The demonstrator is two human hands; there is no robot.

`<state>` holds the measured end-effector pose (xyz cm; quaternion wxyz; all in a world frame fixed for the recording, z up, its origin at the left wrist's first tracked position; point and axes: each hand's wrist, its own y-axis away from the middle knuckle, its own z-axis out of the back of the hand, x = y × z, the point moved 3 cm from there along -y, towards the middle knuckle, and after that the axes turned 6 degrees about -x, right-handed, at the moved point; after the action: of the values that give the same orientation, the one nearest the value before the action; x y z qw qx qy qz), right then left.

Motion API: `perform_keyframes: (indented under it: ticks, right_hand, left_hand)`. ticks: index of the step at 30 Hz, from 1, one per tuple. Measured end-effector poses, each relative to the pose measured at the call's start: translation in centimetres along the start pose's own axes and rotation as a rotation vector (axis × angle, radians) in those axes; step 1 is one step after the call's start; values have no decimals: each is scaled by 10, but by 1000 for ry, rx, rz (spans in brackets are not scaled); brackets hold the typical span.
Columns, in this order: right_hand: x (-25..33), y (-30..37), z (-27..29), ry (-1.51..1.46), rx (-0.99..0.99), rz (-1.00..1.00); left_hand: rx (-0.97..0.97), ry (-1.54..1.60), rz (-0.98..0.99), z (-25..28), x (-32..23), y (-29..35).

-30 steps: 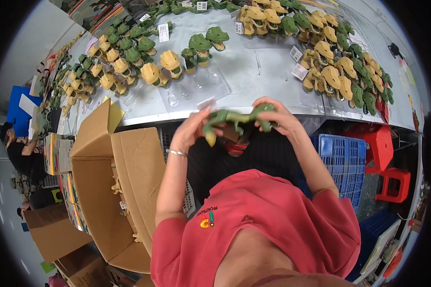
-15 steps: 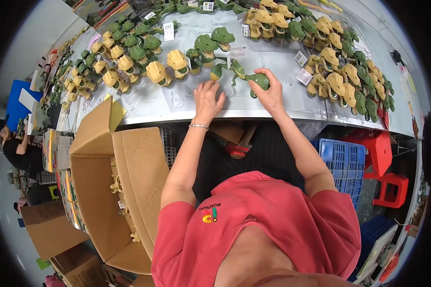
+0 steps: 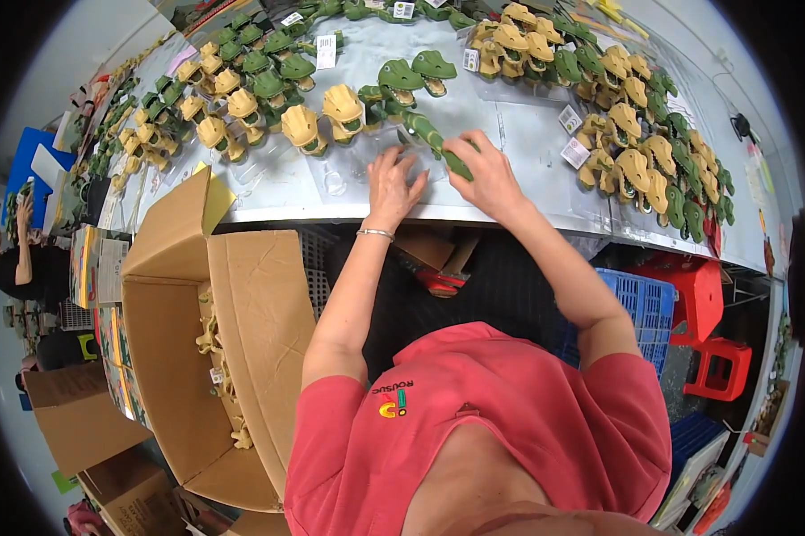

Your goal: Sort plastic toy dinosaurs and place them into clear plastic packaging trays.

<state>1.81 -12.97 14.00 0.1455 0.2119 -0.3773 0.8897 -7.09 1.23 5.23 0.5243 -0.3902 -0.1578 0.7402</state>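
My right hand (image 3: 485, 179) is closed round one end of a green dinosaur toy (image 3: 427, 134), whose ridged length slants away up to the left. The gripped end is mostly hidden by my fingers. Beside it, my left hand (image 3: 392, 189) rests on the table with bent fingers spread apart, over clear plastic (image 3: 333, 179). Just beyond stand two green crocodile-like toy heads (image 3: 434, 67) with open jaws. Left of them sit tan horned dinosaur toys (image 3: 343, 112), the nearest a little apart from my left hand.
Tagged tan and green dinosaur toys crowd the table (image 3: 528, 188) at left and right (image 3: 630, 170). Below the edge stand an open cardboard box (image 3: 259, 357) holding tan toys, a blue crate (image 3: 639, 308) and a red stool (image 3: 720, 366). Another person (image 3: 27, 259) works at far left.
My right hand has moved slightly left and nearer with the green dinosaur toy, which now slants toward the green heads. The left hand stays over the clear plastic.
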Motion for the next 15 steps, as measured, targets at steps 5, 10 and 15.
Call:
perform_keyframes:
  ticks: [5, 10, 15]
  right_hand:
    - [14, -61, 1, 131, 298, 9]
    - [5, -90, -9, 241, 445, 61]
    - [-9, -100, -12, 174, 530, -102]
  left_hand:
    - [0, -19, -6, 2, 0, 2]
    - [-39, -1, -1, 3, -3, 0]
    - [68, -87, -19, 0, -3, 2]
